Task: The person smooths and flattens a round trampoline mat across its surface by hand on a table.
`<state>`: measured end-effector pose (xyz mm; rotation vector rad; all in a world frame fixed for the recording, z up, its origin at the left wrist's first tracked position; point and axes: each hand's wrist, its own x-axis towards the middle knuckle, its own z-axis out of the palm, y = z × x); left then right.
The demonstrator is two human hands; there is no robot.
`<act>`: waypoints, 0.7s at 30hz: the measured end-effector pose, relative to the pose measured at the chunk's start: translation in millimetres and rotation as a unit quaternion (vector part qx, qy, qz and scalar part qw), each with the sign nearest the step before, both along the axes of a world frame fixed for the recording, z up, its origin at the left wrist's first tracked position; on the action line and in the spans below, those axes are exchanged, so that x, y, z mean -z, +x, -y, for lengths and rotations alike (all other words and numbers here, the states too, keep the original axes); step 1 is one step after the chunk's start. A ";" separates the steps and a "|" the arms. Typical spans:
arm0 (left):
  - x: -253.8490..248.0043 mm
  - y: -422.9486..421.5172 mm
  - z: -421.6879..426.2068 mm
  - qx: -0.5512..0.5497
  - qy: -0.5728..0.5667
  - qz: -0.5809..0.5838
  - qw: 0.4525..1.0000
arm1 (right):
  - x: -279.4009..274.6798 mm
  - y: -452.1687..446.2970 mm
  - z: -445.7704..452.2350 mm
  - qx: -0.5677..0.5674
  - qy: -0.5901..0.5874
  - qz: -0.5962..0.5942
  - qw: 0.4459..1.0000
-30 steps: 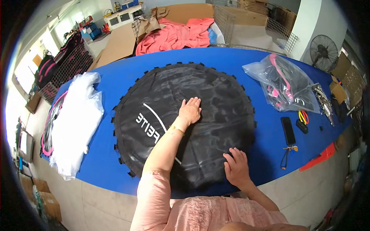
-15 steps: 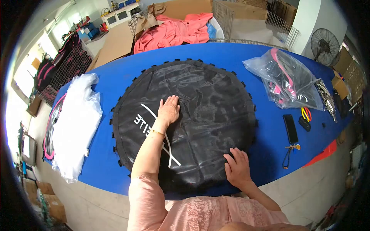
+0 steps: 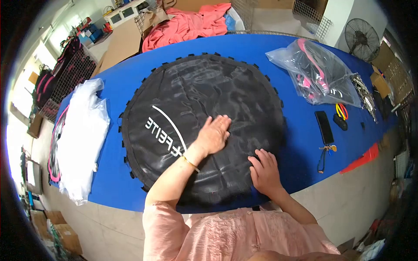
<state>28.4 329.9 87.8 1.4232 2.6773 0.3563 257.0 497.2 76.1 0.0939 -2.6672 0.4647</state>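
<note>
A round black mat (image 3: 204,95) with white lettering and tabs around its rim lies spread on the blue table (image 3: 113,182). My left hand (image 3: 213,135) rests flat on the mat, a little below its centre, palm down and fingers extended. Near the mat's lower right edge, my right hand (image 3: 264,172) lies with its fingers slightly bent and apart. Neither hand holds anything. Faint wrinkles cross the black fabric.
White plastic (image 3: 82,135) lies on the left over a pink-edged black item. At the right are a clear bag (image 3: 318,74) with pink and black contents, a phone (image 3: 324,127), keys (image 3: 333,148), yellow and red loops (image 3: 342,112) and metal pieces (image 3: 365,96).
My left hand has moved right and towards me across the mat, away from the lettering. My right hand stays near the mat's edge. The camera view has shifted slightly.
</note>
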 end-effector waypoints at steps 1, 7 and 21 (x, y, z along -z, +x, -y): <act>3.6 11.8 -3.6 0.022 -0.001 -0.001 1.000 | -0.7 0.5 0.2 0.001 0.000 0.000 1.000; 1.4 33.7 -3.5 0.045 0.007 0.018 0.999 | -2.7 0.0 0.7 0.003 -0.002 -0.009 1.000; 11.3 17.4 44.9 -0.087 -0.013 -0.006 0.996 | 0.5 0.3 0.2 0.001 -0.014 -0.008 1.000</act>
